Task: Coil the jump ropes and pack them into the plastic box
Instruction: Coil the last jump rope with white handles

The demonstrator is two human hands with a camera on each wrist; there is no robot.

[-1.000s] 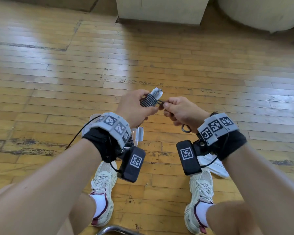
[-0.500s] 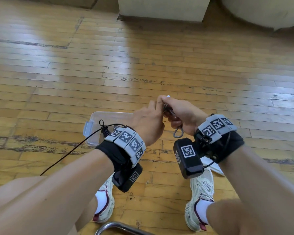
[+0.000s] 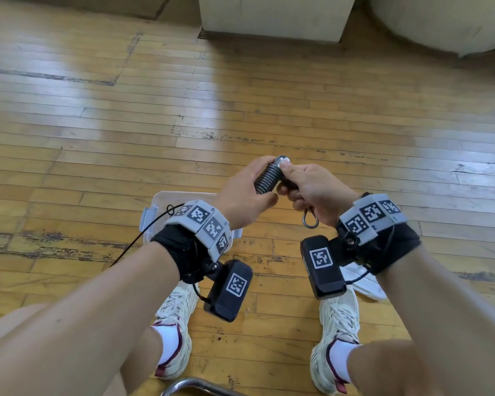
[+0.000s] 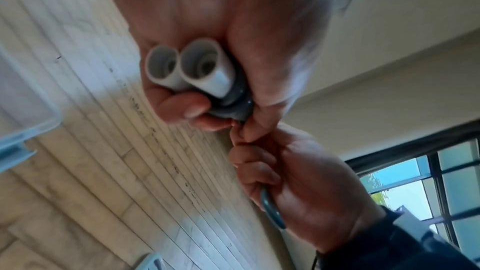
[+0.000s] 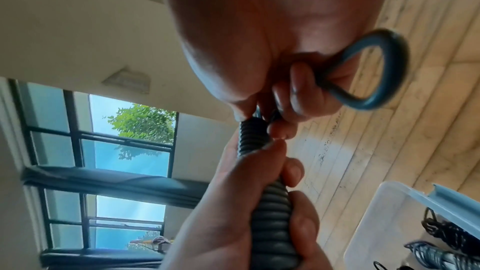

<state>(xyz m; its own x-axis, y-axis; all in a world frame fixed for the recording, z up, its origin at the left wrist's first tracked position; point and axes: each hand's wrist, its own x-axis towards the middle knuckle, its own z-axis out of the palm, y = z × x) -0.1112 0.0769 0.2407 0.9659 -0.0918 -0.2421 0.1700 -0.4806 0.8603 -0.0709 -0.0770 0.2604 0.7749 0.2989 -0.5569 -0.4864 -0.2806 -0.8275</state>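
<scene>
My left hand [image 3: 240, 192] grips a jump rope [image 3: 267, 178] whose dark cord is wound tightly round its two white handles [image 4: 187, 65], held above the floor. My right hand [image 3: 306, 181] meets it from the right. It pinches the cord's free end against the coil [image 5: 270, 202], thumb near the handle tops. A small loop of cord [image 3: 310, 220] sticks out below my right palm and shows large in the right wrist view as loop [image 5: 376, 73]. The clear plastic box [image 3: 160, 207] sits on the floor under my left wrist. Other coiled ropes [image 5: 441, 254] lie inside it.
Worn wooden floor boards spread all around. My two sneakers [image 3: 175, 318] stand below the hands, and a white flat lid-like piece [image 3: 363, 284] lies by the right foot. A pale block [image 3: 272, 15] stands at the far edge. A metal tube [image 3: 189, 387] curves at the bottom.
The hands have lifted slightly, and my left hand has turned so the wound coil shows again. My right thumb now sits at the handle tops, with the loop still hanging from that hand.
</scene>
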